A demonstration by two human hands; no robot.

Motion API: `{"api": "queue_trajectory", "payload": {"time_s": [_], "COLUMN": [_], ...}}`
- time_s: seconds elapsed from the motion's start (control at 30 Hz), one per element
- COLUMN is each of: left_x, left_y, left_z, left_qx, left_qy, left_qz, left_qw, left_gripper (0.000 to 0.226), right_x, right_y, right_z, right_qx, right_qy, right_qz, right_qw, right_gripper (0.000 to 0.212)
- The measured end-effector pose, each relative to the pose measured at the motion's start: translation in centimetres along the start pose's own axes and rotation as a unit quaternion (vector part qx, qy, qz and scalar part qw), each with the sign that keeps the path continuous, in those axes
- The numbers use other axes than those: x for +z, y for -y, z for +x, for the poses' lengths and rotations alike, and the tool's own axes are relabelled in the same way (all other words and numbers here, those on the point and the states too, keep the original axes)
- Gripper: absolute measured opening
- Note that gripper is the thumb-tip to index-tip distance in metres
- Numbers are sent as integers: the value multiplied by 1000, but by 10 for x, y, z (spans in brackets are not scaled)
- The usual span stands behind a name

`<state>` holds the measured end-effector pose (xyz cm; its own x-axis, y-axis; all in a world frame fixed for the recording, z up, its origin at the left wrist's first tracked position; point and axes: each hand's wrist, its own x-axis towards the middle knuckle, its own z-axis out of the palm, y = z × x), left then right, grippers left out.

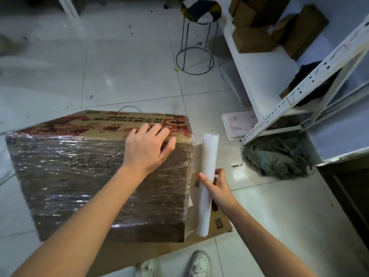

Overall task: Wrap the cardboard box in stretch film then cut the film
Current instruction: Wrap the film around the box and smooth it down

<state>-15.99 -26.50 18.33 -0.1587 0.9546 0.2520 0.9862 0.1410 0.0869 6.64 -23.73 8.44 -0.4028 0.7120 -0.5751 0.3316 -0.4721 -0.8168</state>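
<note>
Cardboard shows brown through several glossy layers of stretch film already laid over the near face and top edge of the cardboard box, which sits on the tiled floor with a flattened sheet of cardboard partly under its right side. The printed red and tan panel at the far edge is only partly covered, so the wrapping is judged to be well along but not finished, and the film is not yet cut.

The left hand is laid flat on the upper right part of the box, fingers spread and straight, pressing the film and the box down; this is probably done so that the box is kept from sliding while the film is pulled taut. The right hand is curled round the white film roll, which is held nearly upright just beside the box's right corner. A clear sheet of film appears to run from the roll to that corner, though it is hard to make out. The roll is kept close to the edge, presumably so that the film can be carried round the corner without slack.

White shoes are seen at the bottom edge, a metal stool stands well behind, and white shelving with small cartons is placed at the right.
</note>
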Motion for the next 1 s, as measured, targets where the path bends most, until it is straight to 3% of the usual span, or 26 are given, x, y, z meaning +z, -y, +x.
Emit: {"api": "queue_trajectory", "payload": {"time_s": [0.17, 0.27, 0.43, 0.57, 0.77, 1.0], "left_x": [1, 0, 2, 5, 8, 9], "left_y": [-6, -7, -8, -7, -1, 2], "left_z": [-5, -10, -17, -20, -9, 0], "left_qx": [3, 2, 7, 8, 0, -2], "left_qy": [-37, -55, -71, -84, -86, -83], "left_qz": [-3, -9, -25, -33, -60, -53], "left_qw": [999, 998, 997, 996, 995, 995], "left_gripper": [46, 45, 44, 42, 40, 40], "right_x": [-16, -19, -6, 4, 4, -4], "right_y": [-2, -3, -4, 3, 22, 36], "right_z": [8, 17, 31, 36, 37, 46], "right_qx": [14, 0, 5, 10, -21, 38], "right_qy": [36, 58, 75, 118, 125, 170], "right_qz": [35, 15, -8, -25, -83, -60], "right_qw": [999, 998, 997, 993, 988, 983], "right_gripper": [56, 63, 53, 66, 53, 57]}}
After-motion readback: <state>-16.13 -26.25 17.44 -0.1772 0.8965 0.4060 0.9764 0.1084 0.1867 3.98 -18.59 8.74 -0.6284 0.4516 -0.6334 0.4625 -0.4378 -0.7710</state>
